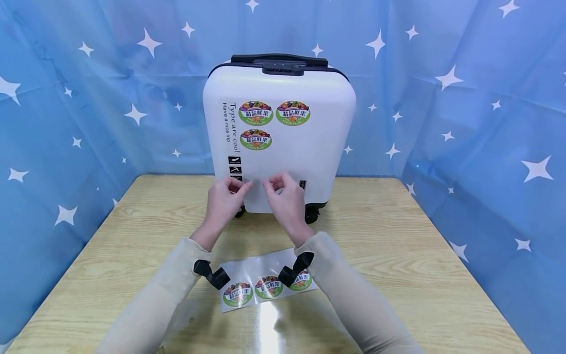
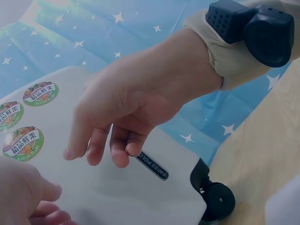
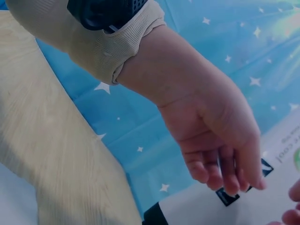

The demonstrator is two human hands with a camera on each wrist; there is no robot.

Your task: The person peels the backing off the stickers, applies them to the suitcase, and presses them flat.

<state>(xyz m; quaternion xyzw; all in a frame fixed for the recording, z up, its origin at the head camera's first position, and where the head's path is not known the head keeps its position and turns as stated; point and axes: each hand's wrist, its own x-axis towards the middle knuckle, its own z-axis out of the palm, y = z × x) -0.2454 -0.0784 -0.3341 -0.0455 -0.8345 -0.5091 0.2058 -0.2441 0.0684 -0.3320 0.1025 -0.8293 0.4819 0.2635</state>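
Note:
A white suitcase (image 1: 318, 147) stands upright on the table. Its front bears three oval fruit stickers: an upper left sticker (image 1: 256, 113), an upper right sticker (image 1: 293, 113) and a lower sticker (image 1: 256, 139) under the left one. Close to the lower front are my left hand (image 1: 224, 199) and my right hand (image 1: 287, 201), side by side and apart. In the left wrist view the right hand (image 2: 126, 103) has loosely bent fingers and nothing in them. The right wrist view shows the left hand (image 3: 211, 126) likewise relaxed. Whether fingertips touch the suitcase, I cannot tell.
On the wooden table (image 1: 389, 246), a sticker sheet (image 1: 247, 268) with three visible stickers lies beneath my forearms. Blue star-patterned curtains (image 1: 110, 123) hang behind and at both sides. A black wheel (image 1: 312, 214) shows at the suitcase's lower right.

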